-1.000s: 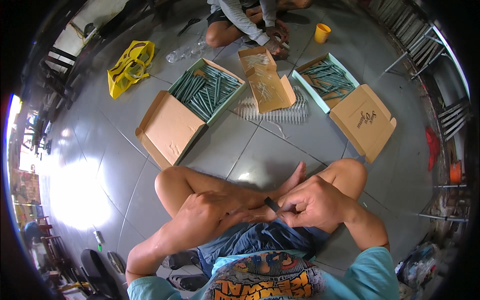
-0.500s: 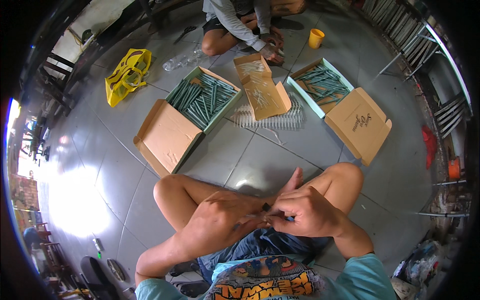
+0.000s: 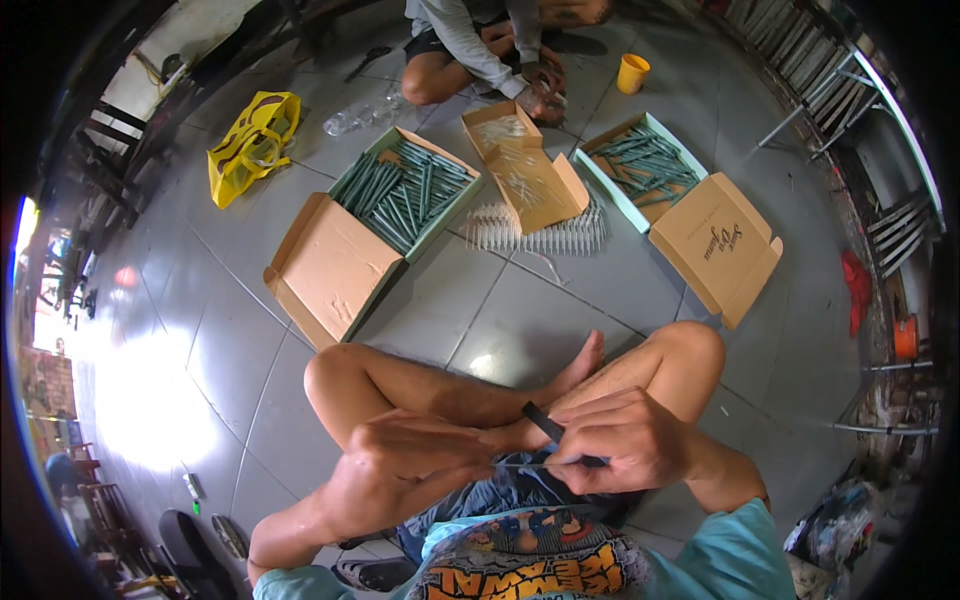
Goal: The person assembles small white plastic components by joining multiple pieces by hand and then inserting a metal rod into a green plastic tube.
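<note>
My right hand (image 3: 625,440) is closed on a flat black strip (image 3: 543,422), which sticks out past the fingers toward my feet. Opposite it, my left hand (image 3: 385,470) has its fingers pressed together around one end of a thin, pale, clear stick (image 3: 520,465). The stick runs level across to my right fingertips, above my lap. Most of the stick's left end is hidden by the fingers. Both hands are over my crossed legs.
Ahead lie two open boxes of dark green sticks, one left (image 3: 405,195) and one right (image 3: 645,165). Between them a small cardboard box (image 3: 545,195) of thin clear pieces overlaps a row of clear tubes (image 3: 490,232). Beyond are a co-worker's hands (image 3: 542,95), a yellow cup (image 3: 632,74) and a yellow bag (image 3: 250,150).
My hands have drawn apart, the left moving left and down, baring the clear stick between them. More of the black strip shows in my right hand.
</note>
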A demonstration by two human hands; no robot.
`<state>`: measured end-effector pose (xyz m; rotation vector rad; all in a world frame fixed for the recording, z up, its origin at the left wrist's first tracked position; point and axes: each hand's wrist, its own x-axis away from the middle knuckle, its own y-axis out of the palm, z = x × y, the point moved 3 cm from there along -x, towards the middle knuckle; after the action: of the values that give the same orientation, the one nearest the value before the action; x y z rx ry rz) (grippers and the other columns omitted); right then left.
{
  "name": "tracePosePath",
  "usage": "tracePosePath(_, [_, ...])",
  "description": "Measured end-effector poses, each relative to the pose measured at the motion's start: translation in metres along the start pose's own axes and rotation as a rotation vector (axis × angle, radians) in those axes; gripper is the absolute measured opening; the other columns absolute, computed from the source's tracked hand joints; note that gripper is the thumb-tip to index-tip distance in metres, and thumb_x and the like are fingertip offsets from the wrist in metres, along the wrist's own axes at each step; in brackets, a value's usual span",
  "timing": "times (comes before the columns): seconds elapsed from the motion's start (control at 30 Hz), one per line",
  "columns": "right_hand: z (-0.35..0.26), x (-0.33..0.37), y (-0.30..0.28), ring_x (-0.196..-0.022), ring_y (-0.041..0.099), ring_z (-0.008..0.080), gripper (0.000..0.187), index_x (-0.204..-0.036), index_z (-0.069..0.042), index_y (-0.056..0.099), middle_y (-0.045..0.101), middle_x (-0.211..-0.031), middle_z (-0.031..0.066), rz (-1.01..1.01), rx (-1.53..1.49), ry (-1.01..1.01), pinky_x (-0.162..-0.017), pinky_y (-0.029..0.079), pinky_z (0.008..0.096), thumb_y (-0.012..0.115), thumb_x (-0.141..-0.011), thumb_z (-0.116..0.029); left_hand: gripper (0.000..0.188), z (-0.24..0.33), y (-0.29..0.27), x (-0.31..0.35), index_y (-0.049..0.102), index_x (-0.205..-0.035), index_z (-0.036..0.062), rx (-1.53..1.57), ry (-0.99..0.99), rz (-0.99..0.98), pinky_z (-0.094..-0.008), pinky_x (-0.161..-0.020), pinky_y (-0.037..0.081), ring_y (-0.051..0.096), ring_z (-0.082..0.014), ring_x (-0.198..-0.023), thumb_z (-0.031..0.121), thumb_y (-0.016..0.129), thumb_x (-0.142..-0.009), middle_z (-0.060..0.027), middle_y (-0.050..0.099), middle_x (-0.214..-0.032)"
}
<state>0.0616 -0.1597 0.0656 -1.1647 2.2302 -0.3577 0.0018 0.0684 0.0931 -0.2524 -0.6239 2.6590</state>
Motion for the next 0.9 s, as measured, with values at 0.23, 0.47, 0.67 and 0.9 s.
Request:
tracePosePath(0.23, [0.010,0.039,-0.030,-0.075,0.071,0.0188,0.011,-0.084,0.003,0.068,0.073,-0.076,0.0108,0.283,-0.056,0.440,-0.078,0.057,0.0337,0.071,-0.086,-0.007,0.016,-0.039,-0.051,0.034,0.075,-0.092,-0.0034,-0.058,-0.505,0.623,-0.0312,-0.085,0.052,0.069,-0.0177,-0.089,0.008,0.074,-0.081,-0.0124,0.075,-0.094])
tracePosePath(0.47, [0.014,0.010,0.023,-0.075,0.071,0.0166,0.006,-0.083,0.003,0.069,0.072,-0.076,0.0094,0.404,-0.227,0.474,-0.077,0.054,0.0292,0.071,-0.084,-0.003,0.053,-0.040,0.051,-0.012,0.047,-0.134,-0.0099,0.682,-0.280,0.326,-0.0335,-0.095,0.052,0.062,-0.0266,-0.116,0.011,0.070,-0.091,-0.0230,0.062,-0.125])
tracePosePath(0.67, [0.019,0.007,0.028,-0.075,0.071,0.0123,0.007,-0.088,0.002,0.069,0.073,-0.081,0.0106,0.431,-0.273,0.312,-0.068,0.053,0.0243,0.072,-0.085,-0.003,0.060,-0.048,0.071,-0.015,0.038,-0.142,-0.0061,1.116,-0.332,0.520,-0.0320,-0.092,0.055,0.065,-0.0216,-0.107,0.009,0.067,-0.093,-0.0160,0.066,-0.112])
tracePosePath(0.9, [0.016,0.002,0.041,-0.071,0.072,0.0173,0.009,-0.087,0.005,0.068,0.073,-0.081,0.0136,0.406,-0.365,0.330,-0.067,0.057,0.0261,0.070,-0.087,-0.004,0.060,-0.083,0.069,-0.001,0.030,-0.147,-0.0052,1.388,-0.164,0.690,-0.0313,-0.089,0.054,0.065,-0.0178,-0.094,0.008,0.060,-0.097,-0.0116,0.064,-0.107])
